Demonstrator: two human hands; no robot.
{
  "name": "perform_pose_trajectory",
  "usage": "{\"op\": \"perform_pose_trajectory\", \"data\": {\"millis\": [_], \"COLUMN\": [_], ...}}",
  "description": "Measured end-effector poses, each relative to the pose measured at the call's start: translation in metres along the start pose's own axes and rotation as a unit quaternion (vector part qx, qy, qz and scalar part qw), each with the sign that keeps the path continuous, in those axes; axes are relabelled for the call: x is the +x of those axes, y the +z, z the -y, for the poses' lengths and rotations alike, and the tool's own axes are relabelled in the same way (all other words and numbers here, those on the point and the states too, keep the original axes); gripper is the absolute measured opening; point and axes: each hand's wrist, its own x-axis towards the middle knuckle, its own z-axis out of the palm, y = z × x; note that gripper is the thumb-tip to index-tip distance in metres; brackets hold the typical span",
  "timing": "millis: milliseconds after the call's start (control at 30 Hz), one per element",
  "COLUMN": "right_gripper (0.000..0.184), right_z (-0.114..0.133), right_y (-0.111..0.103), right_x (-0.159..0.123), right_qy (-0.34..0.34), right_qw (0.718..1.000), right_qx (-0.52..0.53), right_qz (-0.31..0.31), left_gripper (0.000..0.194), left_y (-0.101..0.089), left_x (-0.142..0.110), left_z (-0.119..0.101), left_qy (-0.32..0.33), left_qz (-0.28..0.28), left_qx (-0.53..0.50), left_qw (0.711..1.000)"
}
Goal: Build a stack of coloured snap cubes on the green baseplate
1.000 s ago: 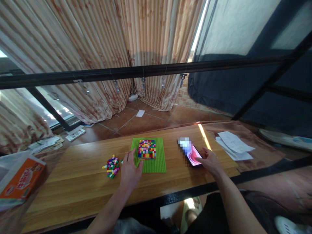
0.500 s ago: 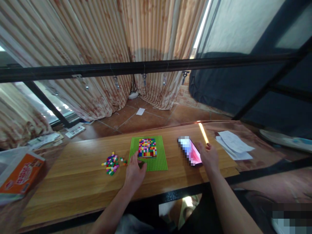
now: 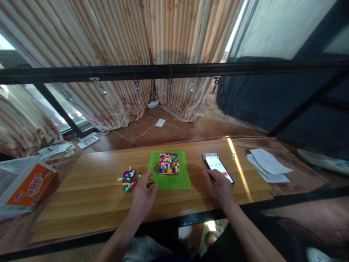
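Observation:
My left hand [image 3: 143, 193] hovers by the left edge of a green studded baseplate [image 3: 184, 182], thumb and fingers apart and nothing visible between them. On the baseplate sits a square block of many-coloured toy bricks [image 3: 168, 163], built up in layers. Just left of that hand lies a heap of loose toy bricks [image 3: 129, 179]. My right hand [image 3: 220, 186] is over the lower left side of a smartphone [image 3: 218, 164], its fingers curled together; whether they hold anything is hidden. Timer digits show on the phone's lit white screen.
All this rests on a wooden table [image 3: 89, 189]. A clear plastic box with an orange label [image 3: 31, 187] stands at the left. Paper sheets [image 3: 268, 163] lie at the right. A black metal bar [image 3: 180, 71] crosses beyond the table, in front of curtains [image 3: 120, 36].
My right hand has moved left from the phone's right side to its lower left. The screen has gone from coloured to white with digits. My left hand has drawn away from the brick block.

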Motion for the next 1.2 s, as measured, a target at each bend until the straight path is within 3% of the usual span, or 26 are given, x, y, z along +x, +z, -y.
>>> {"op": "perform_pose_trajectory", "data": {"millis": [233,500,667,867,1200], "right_gripper": [0.034,0.036,0.036,0.037,0.033], "right_z": [0.011,0.007,-0.001,-0.002,-0.002], "right_y": [0.011,0.022,0.025,0.026,0.027], "right_x": [-0.015,-0.014,-0.016,-0.016,-0.014], "right_qy": [-0.086,-0.025,0.020,0.024,0.019], "right_qw": [0.990,0.987,0.987,0.987,0.988], "right_qx": [0.025,0.040,0.034,0.022,0.019], "right_qz": [0.113,0.155,0.159,0.157,0.153], "left_gripper": [0.033,0.025,0.020,0.018,0.014], "left_y": [-0.037,-0.060,-0.064,-0.063,-0.040], "left_x": [0.003,0.006,0.000,0.001,0.016], "left_z": [0.020,0.040,0.041,0.034,0.024], "left_qy": [0.010,-0.008,-0.001,0.019,0.108], "left_qz": [-0.044,-0.051,-0.043,-0.032,0.031], "left_qx": [0.077,0.151,0.174,0.202,0.274], "left_qw": [0.996,0.987,0.984,0.979,0.955]}}
